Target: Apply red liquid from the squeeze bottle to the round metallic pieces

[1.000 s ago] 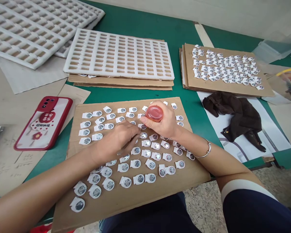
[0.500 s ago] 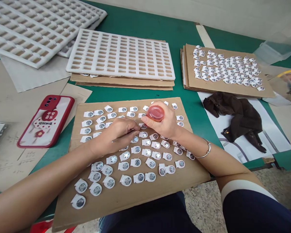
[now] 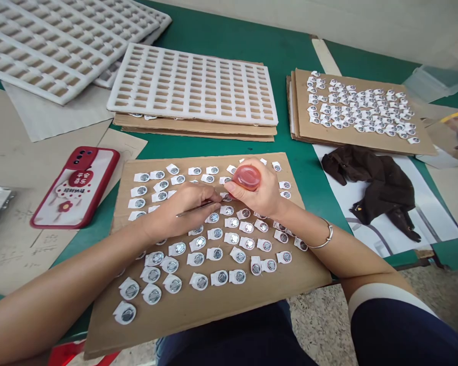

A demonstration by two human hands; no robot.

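My left hand [image 3: 189, 206] is closed around slim metal tweezers [image 3: 193, 210], whose back end sticks out over the palm. In my right hand [image 3: 265, 188] is a small translucent red squeeze bottle [image 3: 247, 178], tipped with its round base toward me; its nozzle is hidden. Both hands meet above a cardboard sheet [image 3: 198, 325] covered with rows of small white tabs, each bearing a round silvery metal piece. One such white tab [image 3: 226, 196] lies right at my fingertips, partly covered by them. Other tabs [image 3: 215, 234] lie nearer to me.
Behind stands a white slotted foam tray [image 3: 193, 86] on cardboard, with more foam trays [image 3: 61, 46] at left. A red-cased phone [image 3: 74, 188] lies left. At right are another tab-covered cardboard stack [image 3: 305, 112], dark brown cloth [image 3: 377, 178] and a clear plastic box [image 3: 438, 81].
The view has shifted very slightly. My left hand and the tweezers have tilted a little, while my right hand keeps the bottle at almost the same spot.
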